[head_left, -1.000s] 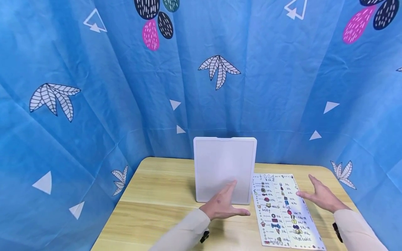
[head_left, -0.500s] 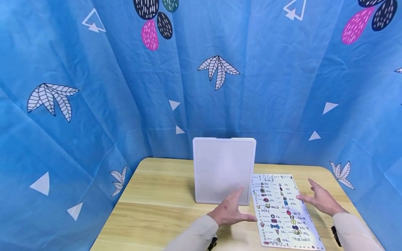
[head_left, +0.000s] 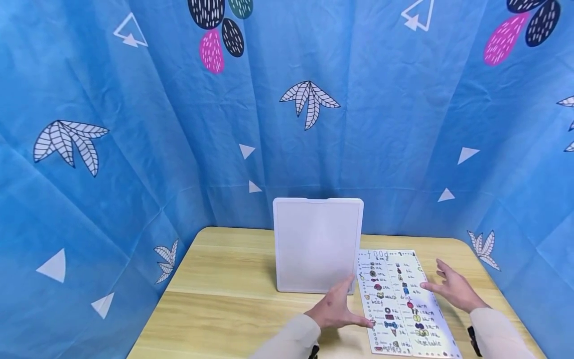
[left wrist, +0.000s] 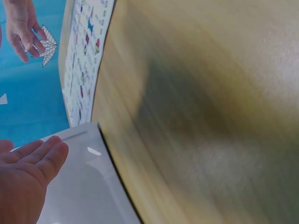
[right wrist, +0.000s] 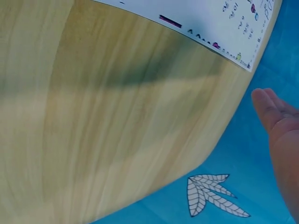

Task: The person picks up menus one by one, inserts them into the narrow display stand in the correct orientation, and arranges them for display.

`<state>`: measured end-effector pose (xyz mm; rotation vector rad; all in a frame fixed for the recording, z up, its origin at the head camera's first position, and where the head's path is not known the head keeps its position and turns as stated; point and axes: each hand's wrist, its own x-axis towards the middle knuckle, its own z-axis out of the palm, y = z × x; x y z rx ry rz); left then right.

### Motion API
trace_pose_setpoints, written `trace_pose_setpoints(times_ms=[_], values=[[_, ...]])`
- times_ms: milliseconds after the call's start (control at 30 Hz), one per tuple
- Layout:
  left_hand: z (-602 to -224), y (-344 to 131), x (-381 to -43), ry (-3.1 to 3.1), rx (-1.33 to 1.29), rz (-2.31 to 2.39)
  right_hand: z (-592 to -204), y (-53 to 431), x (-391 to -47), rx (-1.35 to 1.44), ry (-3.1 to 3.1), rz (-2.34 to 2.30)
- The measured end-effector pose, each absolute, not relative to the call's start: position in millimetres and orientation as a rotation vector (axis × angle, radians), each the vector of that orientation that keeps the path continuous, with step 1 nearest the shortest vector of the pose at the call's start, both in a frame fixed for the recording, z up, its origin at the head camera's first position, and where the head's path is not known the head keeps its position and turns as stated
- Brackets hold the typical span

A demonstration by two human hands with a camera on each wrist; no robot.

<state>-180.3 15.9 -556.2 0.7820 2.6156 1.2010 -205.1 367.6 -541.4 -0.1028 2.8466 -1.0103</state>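
Observation:
A white menu sheet [head_left: 399,304] with hand-drawn food pictures, prices and the heading "food" lies flat on the table, a crease running down its middle. Over its left edge reaches my left hand [head_left: 334,308], fingers extended and thumb spread toward the sheet, holding nothing. On the other side, my right hand [head_left: 455,290] hovers by the sheet's right edge, thumb and fingers apart and nothing in its grasp. In the left wrist view, my left fingers [left wrist: 49,158] overlap a white panel [left wrist: 88,186]. The right wrist view shows the menu's edge beyond my right hand [right wrist: 282,135].
The white rectangular panel [head_left: 318,244] stands upright behind my left hand, with a notch in its top edge. The wooden table [head_left: 215,299] has rounded far corners. A patterned blue curtain [head_left: 394,124] hangs around the back and sides.
My left hand has moved right and slightly down, from in front of the white panel to the menu's left edge. My right hand has shifted slightly down. The menu still lies in place.

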Motion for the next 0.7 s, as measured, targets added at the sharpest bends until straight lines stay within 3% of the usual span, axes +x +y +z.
trace_pose_setpoints(times_ms=[700], values=[[-577, 38, -180, 2.485, 0.601, 1.384, -556, 363, -211, 0.031, 2.69, -1.066]])
